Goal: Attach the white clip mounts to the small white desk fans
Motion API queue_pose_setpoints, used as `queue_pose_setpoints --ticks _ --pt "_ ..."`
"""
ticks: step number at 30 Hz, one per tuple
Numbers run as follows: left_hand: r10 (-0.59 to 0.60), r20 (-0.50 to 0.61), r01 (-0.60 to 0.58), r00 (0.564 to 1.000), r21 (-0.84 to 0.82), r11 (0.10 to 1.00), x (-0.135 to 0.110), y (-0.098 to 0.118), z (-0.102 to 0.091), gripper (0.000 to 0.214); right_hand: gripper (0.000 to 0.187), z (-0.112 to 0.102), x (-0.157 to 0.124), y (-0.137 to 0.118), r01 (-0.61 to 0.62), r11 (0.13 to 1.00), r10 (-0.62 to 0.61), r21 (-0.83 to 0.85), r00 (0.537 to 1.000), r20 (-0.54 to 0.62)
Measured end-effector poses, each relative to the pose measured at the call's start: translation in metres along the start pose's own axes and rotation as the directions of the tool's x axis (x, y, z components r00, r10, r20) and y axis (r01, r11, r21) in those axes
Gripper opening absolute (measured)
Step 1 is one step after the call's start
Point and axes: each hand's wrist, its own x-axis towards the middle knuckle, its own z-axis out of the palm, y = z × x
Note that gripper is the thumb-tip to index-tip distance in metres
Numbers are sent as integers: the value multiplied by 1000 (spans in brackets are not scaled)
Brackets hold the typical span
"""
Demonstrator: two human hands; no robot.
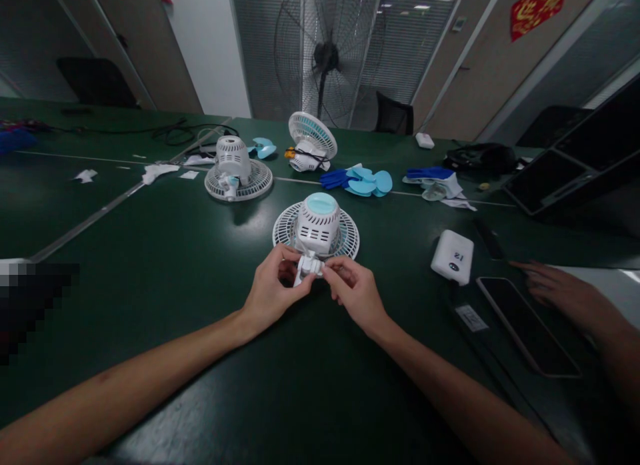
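A small white fan (316,226) lies grille-down on the dark green table in front of me, its motor housing with a light blue cap facing up. At its near edge sticks out a white clip-like bracket (311,265). My left hand (273,281) grips the bracket's left side between thumb and fingers. From the right, my right hand (356,290) pinches the bracket's other side with thumb and index finger. The fingers partly cover the bracket, so its joint with the housing is hard to make out.
Behind stand a second grille-down fan (234,165) and a tilted fan (313,141). Light blue blades (370,182) and blue-white gloves (437,181) lie nearby. To the right are a white power bank (453,256), a phone (529,326) and another person's hand (565,295).
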Motion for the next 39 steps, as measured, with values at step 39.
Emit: queue_pose_setpoints --ticks 39 --pt "3 0 -3 1000 16 1000 0 -1 -1 28 31 -2 0 -15 -177 981 173 80 984 51"
